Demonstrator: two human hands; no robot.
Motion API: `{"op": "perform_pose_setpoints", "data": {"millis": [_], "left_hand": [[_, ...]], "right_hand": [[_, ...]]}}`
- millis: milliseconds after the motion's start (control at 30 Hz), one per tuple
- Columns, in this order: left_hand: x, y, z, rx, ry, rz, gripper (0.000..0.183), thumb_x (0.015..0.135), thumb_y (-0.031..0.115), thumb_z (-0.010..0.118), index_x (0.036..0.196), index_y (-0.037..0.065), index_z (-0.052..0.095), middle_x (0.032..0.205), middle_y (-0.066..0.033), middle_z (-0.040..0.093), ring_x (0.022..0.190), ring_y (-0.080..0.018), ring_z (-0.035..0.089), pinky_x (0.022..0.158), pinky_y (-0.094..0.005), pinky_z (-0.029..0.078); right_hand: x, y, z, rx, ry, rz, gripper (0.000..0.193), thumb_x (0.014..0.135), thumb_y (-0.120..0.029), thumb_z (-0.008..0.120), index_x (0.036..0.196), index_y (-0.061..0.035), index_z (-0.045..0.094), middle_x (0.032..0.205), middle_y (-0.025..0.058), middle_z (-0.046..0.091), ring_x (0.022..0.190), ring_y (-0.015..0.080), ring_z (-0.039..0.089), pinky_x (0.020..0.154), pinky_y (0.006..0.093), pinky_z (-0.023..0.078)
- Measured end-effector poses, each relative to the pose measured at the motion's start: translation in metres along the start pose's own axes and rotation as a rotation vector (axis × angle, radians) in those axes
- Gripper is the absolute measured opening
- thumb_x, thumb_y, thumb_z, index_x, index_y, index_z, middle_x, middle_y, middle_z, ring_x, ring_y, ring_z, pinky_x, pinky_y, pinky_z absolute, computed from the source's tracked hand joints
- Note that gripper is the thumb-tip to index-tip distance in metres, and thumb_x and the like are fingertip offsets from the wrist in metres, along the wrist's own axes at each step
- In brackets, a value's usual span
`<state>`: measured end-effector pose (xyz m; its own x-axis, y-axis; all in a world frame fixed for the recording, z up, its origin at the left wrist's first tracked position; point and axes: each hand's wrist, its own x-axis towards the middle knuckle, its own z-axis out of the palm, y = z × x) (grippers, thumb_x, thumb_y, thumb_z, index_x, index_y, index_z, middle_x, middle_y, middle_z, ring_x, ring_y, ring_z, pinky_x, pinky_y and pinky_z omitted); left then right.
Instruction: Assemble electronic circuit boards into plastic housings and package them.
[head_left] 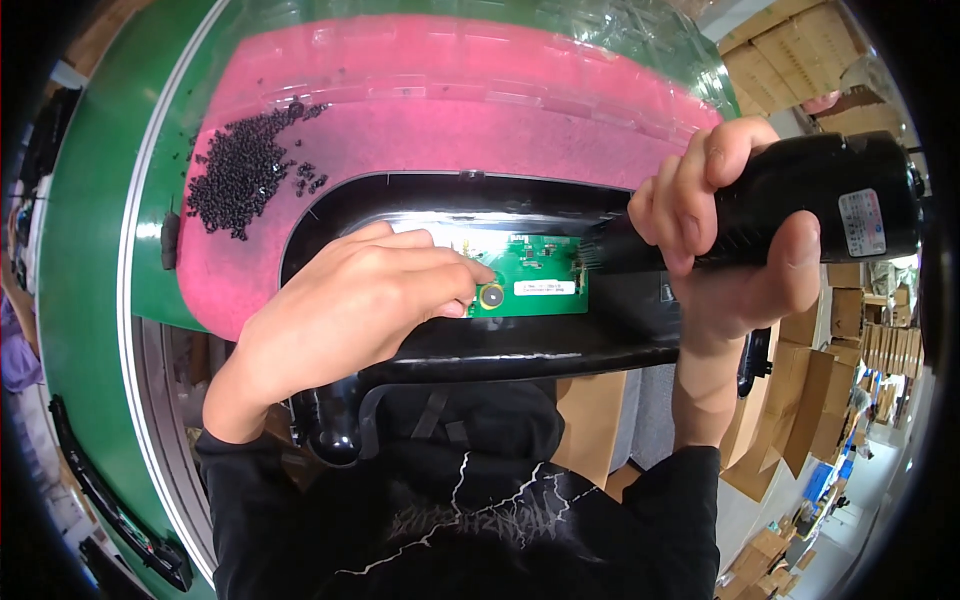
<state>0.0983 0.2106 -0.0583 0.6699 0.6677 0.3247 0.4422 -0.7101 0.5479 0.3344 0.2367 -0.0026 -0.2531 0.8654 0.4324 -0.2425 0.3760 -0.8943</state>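
A green circuit board (545,265) lies inside a long black plastic housing (480,350) in front of me. My left hand (350,290) reaches over the housing's left part, its fingers bunched together at the board beside a round black component (491,296). Whatever those fingertips may hold is hidden. In my right hand (690,200) is a black electric screwdriver (825,185), lying nearly level with its dark nose pointing left at the board's right edge. The fingers wrap over it from above and the thumb from below; its tip cannot be made out.
On a pink mat (400,140) lies a heap of small black screws (240,175). Clear plastic sheeting (450,75) covers the mat's far side. Beneath is a green table (95,300) with a pale edge strip. Cardboard boxes (800,50) stand at the right; a long black part (115,500) rests lower left.
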Motion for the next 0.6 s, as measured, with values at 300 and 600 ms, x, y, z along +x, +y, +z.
{"op": "perform_pose_setpoints", "data": {"millis": [300, 600], "left_hand": [[-0.001, 0.000, -0.004, 0.029, -0.052, -0.070, 0.010, 0.074, 0.003, 0.066, 0.075, 0.004, 0.057, 0.102, 0.0002, 0.070, 0.070, -0.0169, 0.059, 0.068, -0.0305, 0.045], [-0.007, -0.007, -0.002, -0.118, 0.099, 0.052, 0.010, 0.076, 0.000, 0.067, 0.084, 0.001, 0.063, 0.090, -0.0070, 0.071, 0.070, -0.0230, 0.066, 0.058, -0.0335, 0.052]], "right_hand": [[-0.002, 0.004, 0.003, -0.039, -0.002, -0.015, 0.055, 0.080, -0.057, 0.057, 0.094, -0.0052, 0.048, 0.058, -0.0032, 0.044, 0.043, 0.0070, 0.037, 0.044, 0.0237, 0.031], [-0.011, -0.021, 0.024, 0.261, -0.069, -0.187, 0.048, 0.080, -0.049, 0.065, 0.095, -0.0079, 0.046, 0.065, -0.0025, 0.050, 0.046, 0.0078, 0.045, 0.051, 0.0252, 0.037]]}}
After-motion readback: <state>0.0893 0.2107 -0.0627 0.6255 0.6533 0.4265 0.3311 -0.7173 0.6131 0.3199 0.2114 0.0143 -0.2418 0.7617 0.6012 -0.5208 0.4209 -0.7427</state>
